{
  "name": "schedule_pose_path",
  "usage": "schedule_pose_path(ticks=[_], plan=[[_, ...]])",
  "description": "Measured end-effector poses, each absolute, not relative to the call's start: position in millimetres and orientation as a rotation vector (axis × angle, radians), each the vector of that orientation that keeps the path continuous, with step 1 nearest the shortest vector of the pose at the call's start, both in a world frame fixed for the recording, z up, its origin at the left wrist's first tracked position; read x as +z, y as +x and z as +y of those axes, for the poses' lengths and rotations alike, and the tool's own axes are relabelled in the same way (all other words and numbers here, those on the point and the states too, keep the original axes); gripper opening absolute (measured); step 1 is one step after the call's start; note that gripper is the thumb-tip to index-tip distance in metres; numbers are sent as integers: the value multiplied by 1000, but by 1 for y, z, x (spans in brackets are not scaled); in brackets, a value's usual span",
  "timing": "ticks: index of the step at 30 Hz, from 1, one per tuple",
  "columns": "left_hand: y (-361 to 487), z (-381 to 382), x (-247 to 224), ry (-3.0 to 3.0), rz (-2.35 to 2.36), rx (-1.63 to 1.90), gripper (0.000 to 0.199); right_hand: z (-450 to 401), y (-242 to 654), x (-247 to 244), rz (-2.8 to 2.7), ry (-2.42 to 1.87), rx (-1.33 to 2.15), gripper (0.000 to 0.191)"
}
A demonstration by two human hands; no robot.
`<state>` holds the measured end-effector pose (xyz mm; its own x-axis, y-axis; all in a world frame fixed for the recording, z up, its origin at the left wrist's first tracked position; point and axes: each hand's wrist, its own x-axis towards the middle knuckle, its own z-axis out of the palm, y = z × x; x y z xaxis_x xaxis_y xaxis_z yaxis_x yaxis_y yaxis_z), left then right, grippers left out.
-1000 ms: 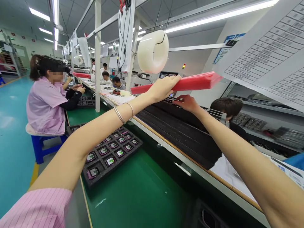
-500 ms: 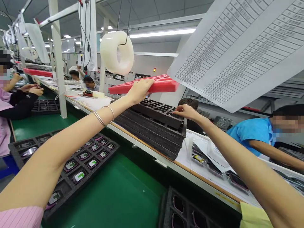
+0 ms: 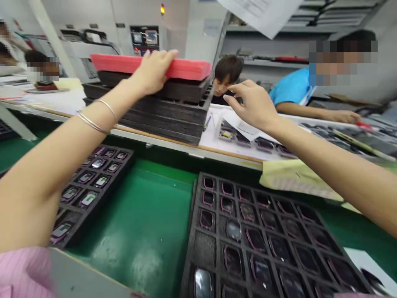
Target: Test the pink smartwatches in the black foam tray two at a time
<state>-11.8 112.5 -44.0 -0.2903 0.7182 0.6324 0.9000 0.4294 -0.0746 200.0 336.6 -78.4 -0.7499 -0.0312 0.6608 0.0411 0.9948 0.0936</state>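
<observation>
My left hand (image 3: 155,71) grips a red foam tray (image 3: 192,69) at the near edge, its fingers bent over the top. The red tray lies across a stack of black foam trays (image 3: 167,120) on the raised shelf. My right hand (image 3: 252,103) is in the air just right of the stack, thumb and fingers apart, with nothing in it. Below on the green bench is a black compartment tray (image 3: 203,248) with dark watch-like pieces in its pockets. At the left, partly behind my left arm, another black tray (image 3: 102,203) holds similar pieces showing pale and green faces.
On the shelf right of the stack lie papers and clear packs (image 3: 228,133) of parts. Yellow cloth or paper (image 3: 285,176) hangs at the shelf edge. A co-worker in a blue shirt (image 3: 293,87) and another person (image 3: 228,72) are across the shelf. A paper sheet (image 3: 263,16) hangs overhead.
The red tray has come down from the air onto the black stack, with my left hand still on it. My right hand has left the stack's right end. The view has turned right and down.
</observation>
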Motion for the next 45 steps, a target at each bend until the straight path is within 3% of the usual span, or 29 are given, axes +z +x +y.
schedule_pose_path(ticks=[2, 7, 10, 13, 17, 20, 25, 28, 33, 38, 42, 45], plan=[[-21, 110, -42, -1500, -1996, -439, 75, 321, 264, -100, -2475, -57, -179, 31], [32, 87, -63, -1494, -1687, -597, 56, 251, 422, -182, -2771, -98, 52, 27], [127, 61, -120, -1539, -1798, -714, 37, 203, 486, -237, -2871, -162, 439, 25], [231, 28, -201, -2034, -1901, -356, 29, 163, 513, -279, -2919, -161, 701, 22], [328, -1, -292, -2098, -2109, -3, 14, 129, 504, -310, -2981, -295, 504, 19], [362, -6, -324, -1779, -2429, -50, 15, 117, 490, -321, -2933, -530, 438, 15], [373, -6, -337, -1330, -2765, -1182, 19, 110, 489, -331, -2779, -606, 638, 29], [373, -11, -339, -1278, -2755, -1437, 21, 112, 495, -337, -2634, -621, 875, 42], [377, -20, -339, -1201, -2659, -1956, 24, 122, 502, -337, -2407, -522, 1313, 22], [376, -13, -335, -1147, -2604, -2519, 40, 132, 507, -326, -2012, -375, 1853, 22], [375, 7, -326, -901, -2235, -3361, 50, 141, 508, -323, -1633, -398, 2202, 34], [381, 19, -321, -817, -2057, -3513, 44, 147, 510, -323, -1519, -377, 2350, 46]])
